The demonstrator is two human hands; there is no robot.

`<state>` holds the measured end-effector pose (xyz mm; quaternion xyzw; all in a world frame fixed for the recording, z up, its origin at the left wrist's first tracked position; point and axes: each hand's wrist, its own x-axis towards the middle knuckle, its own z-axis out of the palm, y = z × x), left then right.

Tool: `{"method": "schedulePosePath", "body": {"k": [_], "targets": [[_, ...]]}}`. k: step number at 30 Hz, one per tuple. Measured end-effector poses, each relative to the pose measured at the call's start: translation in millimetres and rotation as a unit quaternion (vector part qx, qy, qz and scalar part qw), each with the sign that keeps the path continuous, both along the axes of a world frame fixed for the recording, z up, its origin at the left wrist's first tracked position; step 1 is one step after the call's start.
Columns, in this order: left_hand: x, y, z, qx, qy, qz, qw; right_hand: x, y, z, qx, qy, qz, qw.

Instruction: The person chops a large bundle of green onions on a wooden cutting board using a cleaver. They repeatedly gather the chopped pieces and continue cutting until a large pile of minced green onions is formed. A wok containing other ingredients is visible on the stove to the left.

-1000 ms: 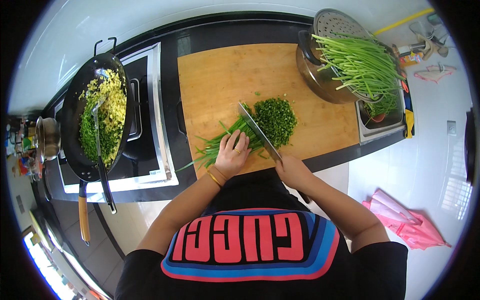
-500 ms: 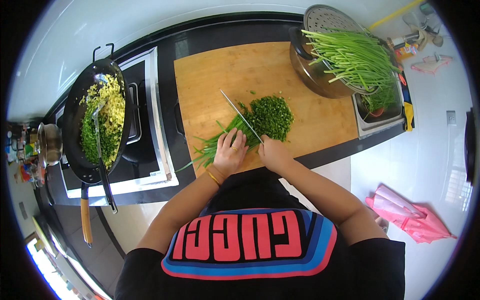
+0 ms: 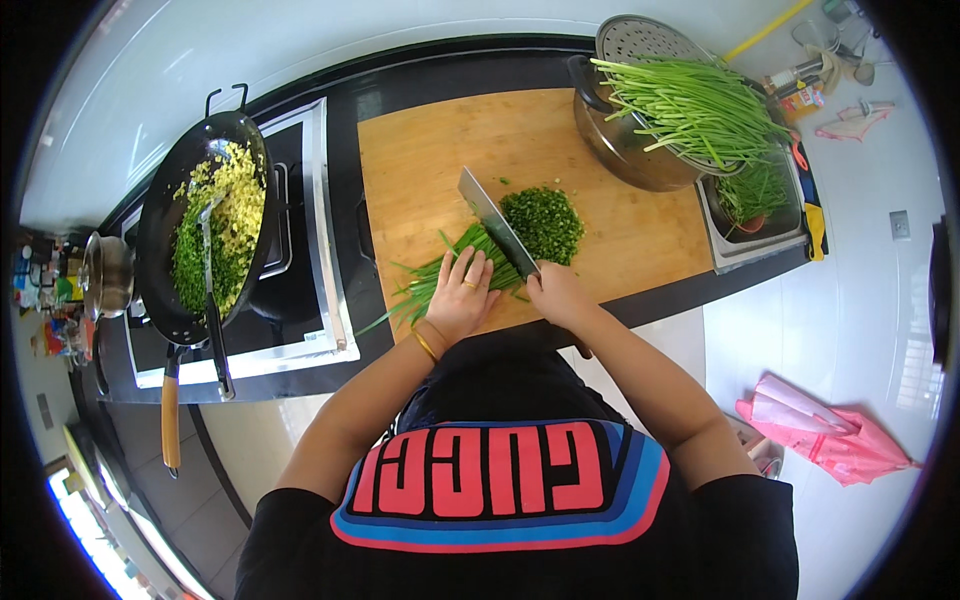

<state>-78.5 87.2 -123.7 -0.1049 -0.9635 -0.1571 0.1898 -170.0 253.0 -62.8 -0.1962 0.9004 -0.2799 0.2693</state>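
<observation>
At the left, a black wok (image 3: 157,240) with a wooden handle stands on the dark stove (image 3: 312,290), and a spatula (image 3: 217,345) leans in it; a small metal saucepan (image 3: 111,275) is further left. At the right there is a steel sink (image 3: 745,258), with a yellow cloth (image 3: 816,232) hanging just beside it. On the near right side lies a crumpled pink item (image 3: 835,437), while a socket (image 3: 900,225) is on the wall (image 3: 855,300).
</observation>
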Motion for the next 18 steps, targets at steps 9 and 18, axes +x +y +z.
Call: {"method": "schedulePosePath", "body": {"k": [9,18], "targets": [[2,-1,1,-0.032,-0.025,-0.010,0.999,-6,4,8,-0.028,-0.002,0.003,1.000],[0,3,-6,-0.012,0.005,0.019,1.000,19,27,56,0.037,-0.005,0.041,0.998]]}}
